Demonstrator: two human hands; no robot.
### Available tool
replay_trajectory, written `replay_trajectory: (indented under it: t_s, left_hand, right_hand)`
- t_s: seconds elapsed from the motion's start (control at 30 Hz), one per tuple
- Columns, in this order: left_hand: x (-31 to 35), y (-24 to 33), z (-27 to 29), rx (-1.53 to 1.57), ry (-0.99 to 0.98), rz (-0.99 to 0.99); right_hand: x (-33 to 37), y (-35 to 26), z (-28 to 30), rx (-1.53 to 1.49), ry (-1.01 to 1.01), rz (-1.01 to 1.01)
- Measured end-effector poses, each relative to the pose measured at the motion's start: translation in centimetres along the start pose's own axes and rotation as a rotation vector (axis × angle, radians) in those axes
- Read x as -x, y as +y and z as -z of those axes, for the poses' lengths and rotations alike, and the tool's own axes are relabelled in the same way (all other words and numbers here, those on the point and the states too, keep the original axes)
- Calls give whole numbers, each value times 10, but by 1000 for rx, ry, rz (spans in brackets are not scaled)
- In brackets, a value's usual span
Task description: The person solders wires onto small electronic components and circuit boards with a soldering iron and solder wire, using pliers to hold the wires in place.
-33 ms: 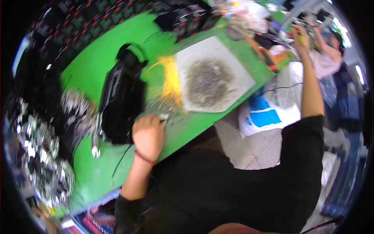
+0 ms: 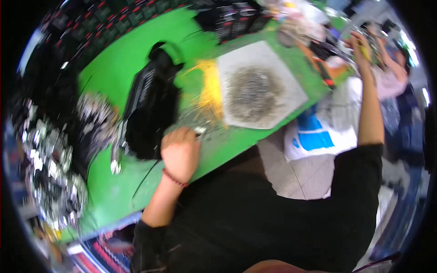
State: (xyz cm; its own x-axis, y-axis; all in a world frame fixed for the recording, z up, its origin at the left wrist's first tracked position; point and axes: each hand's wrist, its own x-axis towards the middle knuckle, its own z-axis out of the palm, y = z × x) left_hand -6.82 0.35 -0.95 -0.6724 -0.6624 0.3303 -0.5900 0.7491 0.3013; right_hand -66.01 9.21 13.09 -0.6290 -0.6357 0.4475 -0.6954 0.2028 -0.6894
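Observation:
My left hand [image 2: 180,152], a dark red beaded bracelet at its wrist, rests on the green table [image 2: 114,195] with its fingers curled under. A small silvery piece [image 2: 199,131] shows by its fingertips; whether they grip it is hidden. Just beyond lies a glossy black case-like object [image 2: 152,107] with a looped strap at its far end. My right arm reaches out to the far right, where my right hand [image 2: 362,50] is closed round a yellow-handled tool [image 2: 365,53], blurred and too small to name its kind.
A white board [image 2: 291,93] carries a heap of small dark metal bits [image 2: 255,93], with yellow strands [image 2: 210,86] beside it. Shiny silver bundles [image 2: 59,182] lie at left, black boxes [image 2: 234,20] at the back. A white-and-blue sack [image 2: 318,136] stands below the table; another person [image 2: 391,75] is beyond.
The whole view has shifted slightly, so the table and its things sit a little farther right. Both hands keep their closed shape.

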Motion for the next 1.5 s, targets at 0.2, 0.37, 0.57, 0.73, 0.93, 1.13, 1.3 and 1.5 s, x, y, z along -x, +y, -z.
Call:
replay_trajectory:
  t_s: [0.2,0.37,0.57,0.73,0.93,1.13,1.3,1.5]
  left_hand:
    - [9,18,25,169,-26,-101]
    - [35,12,80,324,-92,-74]
    - [50,-33,132,-73,409,142]
    - [29,-63,114,223,252,173]
    - [29,-68,99,330,271,139]
    - [26,-66,101,360,261,149]
    - [30,-64,101,319,262,169]
    - [16,-39,113,-77,327,87]
  right_hand:
    - [120,-156,-148,-310,-486,228]
    - [227,-271,-231,-903,-765,420]
    - [306,-263,-307,-990,-517,360]
    - [349,-278,-323,-931,-632,162]
    - [353,-288,-338,-964,-629,6]
    - [348,-289,-323,-985,-667,-137]
    - [311,-252,-280,-886,-532,-37]
    - [287,-202,-251,-656,-416,-49]
